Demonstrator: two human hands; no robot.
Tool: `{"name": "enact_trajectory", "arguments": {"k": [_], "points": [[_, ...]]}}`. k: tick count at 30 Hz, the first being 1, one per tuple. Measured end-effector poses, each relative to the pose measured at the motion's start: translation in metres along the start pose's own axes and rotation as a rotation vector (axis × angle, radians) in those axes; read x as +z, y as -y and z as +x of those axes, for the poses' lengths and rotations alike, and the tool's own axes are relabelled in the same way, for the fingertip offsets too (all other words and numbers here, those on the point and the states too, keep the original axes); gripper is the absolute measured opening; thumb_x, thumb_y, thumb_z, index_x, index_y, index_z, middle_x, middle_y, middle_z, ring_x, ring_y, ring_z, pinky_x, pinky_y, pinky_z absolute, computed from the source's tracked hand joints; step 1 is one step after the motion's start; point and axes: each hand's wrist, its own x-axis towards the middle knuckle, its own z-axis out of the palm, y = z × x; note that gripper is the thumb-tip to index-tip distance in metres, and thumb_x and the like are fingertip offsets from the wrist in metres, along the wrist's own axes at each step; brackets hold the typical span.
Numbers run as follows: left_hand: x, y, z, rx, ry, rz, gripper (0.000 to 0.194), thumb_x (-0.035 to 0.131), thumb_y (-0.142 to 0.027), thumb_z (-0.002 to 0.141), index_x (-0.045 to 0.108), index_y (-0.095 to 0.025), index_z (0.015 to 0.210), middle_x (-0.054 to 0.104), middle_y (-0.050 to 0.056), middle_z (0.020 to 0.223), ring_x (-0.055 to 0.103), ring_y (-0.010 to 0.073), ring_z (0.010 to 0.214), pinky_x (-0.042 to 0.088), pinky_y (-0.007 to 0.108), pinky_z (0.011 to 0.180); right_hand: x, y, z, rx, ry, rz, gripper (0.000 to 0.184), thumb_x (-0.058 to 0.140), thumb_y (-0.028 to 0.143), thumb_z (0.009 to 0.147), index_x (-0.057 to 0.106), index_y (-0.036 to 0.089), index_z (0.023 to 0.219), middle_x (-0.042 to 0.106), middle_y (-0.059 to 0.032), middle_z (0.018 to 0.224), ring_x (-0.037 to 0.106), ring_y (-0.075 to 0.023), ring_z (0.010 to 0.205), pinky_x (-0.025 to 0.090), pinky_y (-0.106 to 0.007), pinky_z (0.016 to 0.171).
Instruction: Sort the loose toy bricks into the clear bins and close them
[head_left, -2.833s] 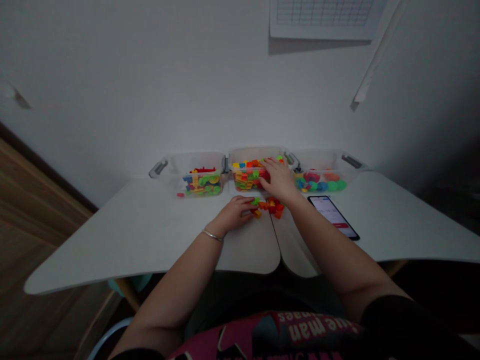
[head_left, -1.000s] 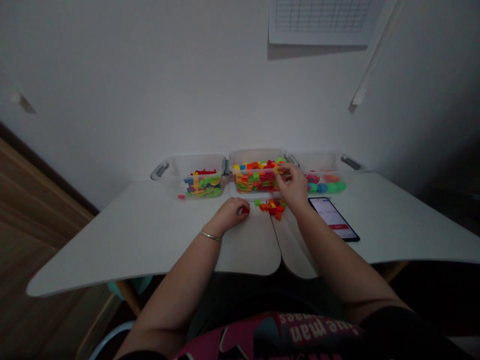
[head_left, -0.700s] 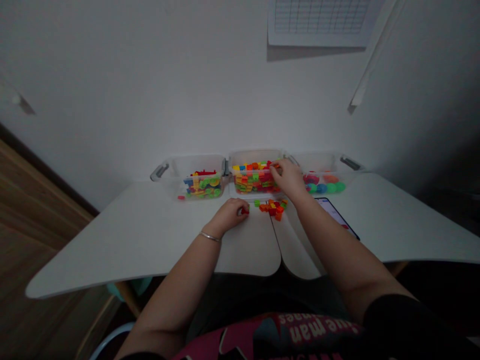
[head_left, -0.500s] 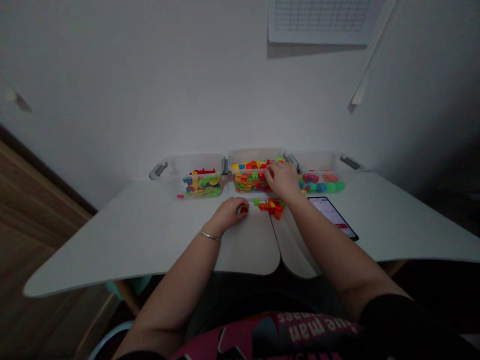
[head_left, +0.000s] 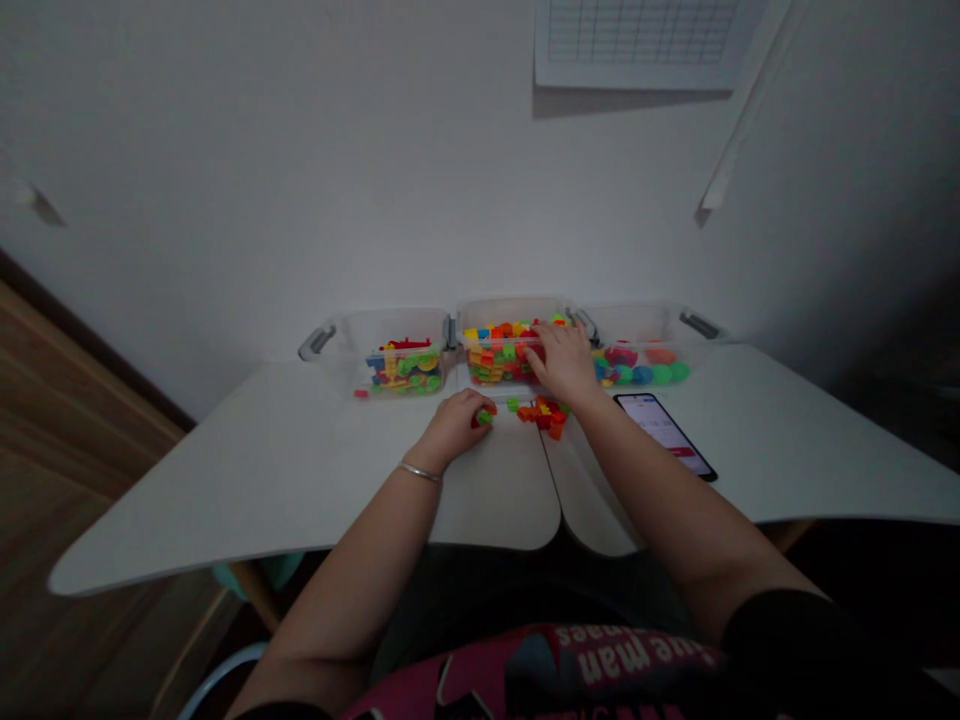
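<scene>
My left hand [head_left: 455,423] is closed around small toy building blocks [head_left: 485,415], of which green and red parts show at the fingertips. It rests just above the table, left of a loose pile of orange, red and yellow blocks [head_left: 544,415]. A single green block [head_left: 513,404] lies between the hand and that pile. My right hand [head_left: 562,360] reaches over the front right of the middle clear bin [head_left: 517,308], which is full of mixed blocks. Its fingers are apart over the blocks, thumb near the front wall; no block shows in its grasp.
A clear bin of colourful pieces [head_left: 345,345] stands left, and another with round pieces [head_left: 630,320] right. A phone with a lit screen [head_left: 664,432] lies beside my right forearm. Behind the white table [head_left: 285,470] rises a wall with a printed sheet [head_left: 634,45].
The blocks in my left hand have turned, so green now shows beside the red. My right hand has shifted slightly at the middle bin, its fingers spreading over the blocks.
</scene>
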Motion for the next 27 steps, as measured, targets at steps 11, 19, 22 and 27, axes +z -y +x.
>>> {"name": "enact_trajectory", "arguments": {"k": [11,19,22,27], "points": [[-0.004,-0.002,0.001,-0.104,-0.055,0.083,0.014,0.065,-0.013,0.076,0.067,-0.018,0.089,0.065,0.006,0.093,0.063,0.0202,0.087,0.053,0.033,0.084,-0.009,0.006,-0.021,-0.077,-0.071,0.262,0.041,0.051,0.025,0.088,0.060,0.016,0.127,0.058,-0.0122,0.139,0.038,-0.0302,0.139,0.026,-0.055,0.117],[-0.003,-0.003,0.002,-0.185,-0.011,0.069,0.015,0.061,-0.012,0.078,0.068,-0.015,0.091,0.066,0.009,0.094,0.062,0.0213,0.090,0.051,0.033,0.087,0.020,0.044,-0.056,-0.190,0.201,0.277,0.040,0.056,0.017,0.085,0.063,0.014,0.124,0.065,-0.0123,0.130,0.052,-0.0293,0.123,0.040,-0.047,0.109],[-0.004,-0.004,0.002,-0.192,-0.010,0.065,0.016,0.062,-0.012,0.078,0.067,-0.015,0.093,0.067,0.009,0.095,0.063,0.0216,0.090,0.050,0.033,0.087,0.031,0.044,-0.064,-0.216,0.278,0.239,0.046,0.057,0.016,0.085,0.060,0.013,0.131,0.060,-0.0111,0.138,0.044,-0.0314,0.133,0.036,-0.049,0.113],[-0.005,-0.006,0.002,-0.265,-0.035,0.026,0.023,0.064,-0.010,0.076,0.064,-0.015,0.099,0.068,0.008,0.093,0.064,0.0204,0.085,0.051,0.031,0.081,0.035,0.042,-0.070,-0.287,0.347,0.247,0.041,0.056,0.013,0.085,0.064,0.013,0.125,0.060,-0.0086,0.138,0.039,-0.0305,0.139,0.034,-0.047,0.116]]}}
